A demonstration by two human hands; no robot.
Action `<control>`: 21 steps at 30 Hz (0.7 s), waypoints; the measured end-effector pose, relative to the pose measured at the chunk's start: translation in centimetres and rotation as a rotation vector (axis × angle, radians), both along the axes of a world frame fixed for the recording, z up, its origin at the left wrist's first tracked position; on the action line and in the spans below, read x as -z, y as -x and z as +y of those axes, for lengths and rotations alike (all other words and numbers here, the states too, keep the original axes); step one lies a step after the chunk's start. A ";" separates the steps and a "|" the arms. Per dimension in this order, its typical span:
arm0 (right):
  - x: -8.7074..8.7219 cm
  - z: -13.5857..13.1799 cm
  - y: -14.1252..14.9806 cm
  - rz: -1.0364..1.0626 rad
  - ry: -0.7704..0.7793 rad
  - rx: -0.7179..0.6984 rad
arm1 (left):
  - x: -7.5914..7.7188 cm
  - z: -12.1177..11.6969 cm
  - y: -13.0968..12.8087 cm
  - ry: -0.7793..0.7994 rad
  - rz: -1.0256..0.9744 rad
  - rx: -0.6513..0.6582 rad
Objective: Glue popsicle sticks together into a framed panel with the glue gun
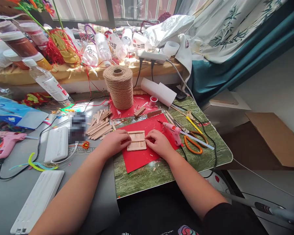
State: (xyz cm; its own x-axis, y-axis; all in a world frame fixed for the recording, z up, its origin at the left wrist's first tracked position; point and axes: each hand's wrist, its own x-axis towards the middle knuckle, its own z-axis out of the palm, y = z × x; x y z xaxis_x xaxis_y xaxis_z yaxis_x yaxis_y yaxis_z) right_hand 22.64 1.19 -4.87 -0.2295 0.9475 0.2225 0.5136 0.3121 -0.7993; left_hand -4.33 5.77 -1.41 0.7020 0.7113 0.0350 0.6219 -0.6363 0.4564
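Observation:
A small square panel of wooden craft sticks (136, 135) lies flat on a sheet of red paper (134, 162). Across its middle runs a single craft stick (138, 141), with a hand at each end. My left hand (115, 142) pinches the left end, fingertips closed at the panel's edge. On the other side, my right hand (158, 143) has thumb and forefinger together on the right end. Just beyond the right hand, a pink glue gun (173, 131) rests with a clear glue stick out of its back. Loose craft sticks (99, 125) are heaped left of the paper.
A tall twine spool (118, 88) stands behind the paper. Orange-handled scissors (193, 146) and a black cable lie to the right. Another pink glue gun (9, 142), a white power bank (56, 143) and a water bottle (49, 81) are on the left.

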 end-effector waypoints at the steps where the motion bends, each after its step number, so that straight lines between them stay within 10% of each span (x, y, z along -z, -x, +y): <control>1: 0.0 0.0 0.0 -0.001 -0.001 0.002 | 0.1 0.1 0.0 0.000 -0.003 0.000; 15: 0.4 0.3 0.3 -0.028 -0.018 -0.013 | 0.9 0.3 0.0 0.043 -0.036 -0.043; 21: 0.4 0.4 0.6 -0.051 -0.032 0.004 | 0.1 -0.6 -0.6 -0.191 0.156 0.014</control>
State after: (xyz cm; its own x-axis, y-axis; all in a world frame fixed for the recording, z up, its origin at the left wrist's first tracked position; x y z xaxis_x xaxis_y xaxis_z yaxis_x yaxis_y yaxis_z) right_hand 22.04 1.55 -5.25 -0.2371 0.9411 0.2412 0.5545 0.3349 -0.7618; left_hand -3.71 5.14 -1.47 0.7194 0.6921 0.0587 0.6657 -0.7111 0.2264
